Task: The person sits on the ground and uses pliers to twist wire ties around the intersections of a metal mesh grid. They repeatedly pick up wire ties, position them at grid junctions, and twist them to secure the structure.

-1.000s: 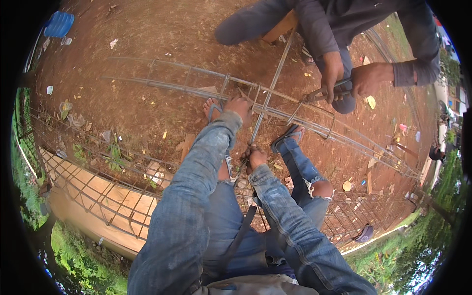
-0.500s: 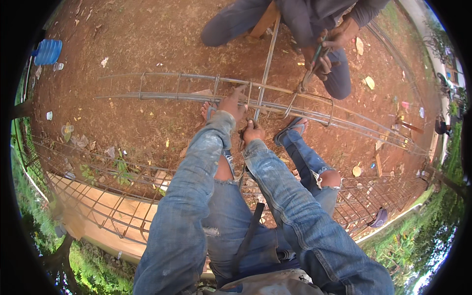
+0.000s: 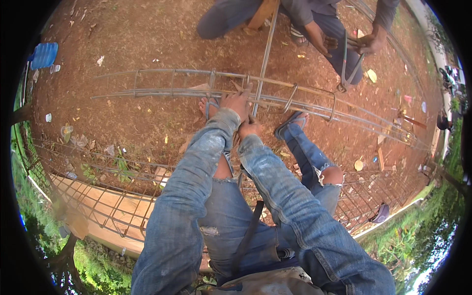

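Steel pincers [image 3: 344, 69] have released the stirrup [image 3: 291, 100]; left hand [image 3: 236, 104] touches bars [image 3: 172, 92], right hand [image 3: 250, 129] beside; fingers' grip I cannot tell.

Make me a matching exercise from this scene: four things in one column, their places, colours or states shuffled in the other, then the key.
Column one
1. The wearer's left hand
2. Water jug
3. Pincers
4. Wooden board

Column two
A. Tan, at the lower left of the picture
B. In a co-worker's hand
C. On the long steel bars
D. Blue, at the upper left of the picture

Right pairs: 1-C, 2-D, 3-B, 4-A
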Action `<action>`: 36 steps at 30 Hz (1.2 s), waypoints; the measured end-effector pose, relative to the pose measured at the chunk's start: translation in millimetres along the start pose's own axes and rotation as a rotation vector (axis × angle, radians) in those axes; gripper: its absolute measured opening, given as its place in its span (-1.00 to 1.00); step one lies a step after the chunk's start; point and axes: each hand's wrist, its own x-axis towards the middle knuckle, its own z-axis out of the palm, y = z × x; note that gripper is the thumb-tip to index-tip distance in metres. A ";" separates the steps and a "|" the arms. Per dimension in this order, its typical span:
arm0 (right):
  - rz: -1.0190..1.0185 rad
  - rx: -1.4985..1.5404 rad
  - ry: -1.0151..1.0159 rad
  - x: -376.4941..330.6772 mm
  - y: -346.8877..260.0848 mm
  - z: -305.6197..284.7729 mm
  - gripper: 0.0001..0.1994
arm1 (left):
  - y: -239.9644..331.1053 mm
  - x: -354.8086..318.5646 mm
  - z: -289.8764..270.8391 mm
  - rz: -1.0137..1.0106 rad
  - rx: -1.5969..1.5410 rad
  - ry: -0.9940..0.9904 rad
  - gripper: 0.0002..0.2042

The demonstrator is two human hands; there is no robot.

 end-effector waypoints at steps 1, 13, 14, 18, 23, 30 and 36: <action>0.000 0.041 0.005 0.1 5.9 4.1 -0.71 | -1.5 0.0 0.8 -0.012 -0.014 -0.010 -0.35; 0.026 -0.033 0.004 18.8 25.8 1.5 -0.75 | 19.6 5.6 1.0 -0.095 -0.074 -0.119 -0.14; 0.051 -0.071 -0.004 12.7 9.2 -3.1 -0.74 | 17.8 3.9 -6.4 -0.101 -0.099 -0.158 -0.14; 0.127 -0.184 -0.011 4.5 -19.7 -12.4 -0.69 | 16.3 1.3 -17.8 -0.123 -0.204 -0.200 -0.10; 0.071 -0.304 -0.067 -3.3 -36.7 -21.4 -0.62 | 3.3 8.1 -3.8 -0.059 -0.205 -0.082 -0.17; 0.064 -0.148 -0.036 5.9 -21.8 -12.1 -0.65 | -16.1 15.3 2.2 -0.060 -0.557 -0.094 -0.50; -0.128 -0.225 0.098 20.9 -23.5 0.7 -0.68 | -21.7 6.4 -22.0 -0.075 -0.777 -0.162 -0.59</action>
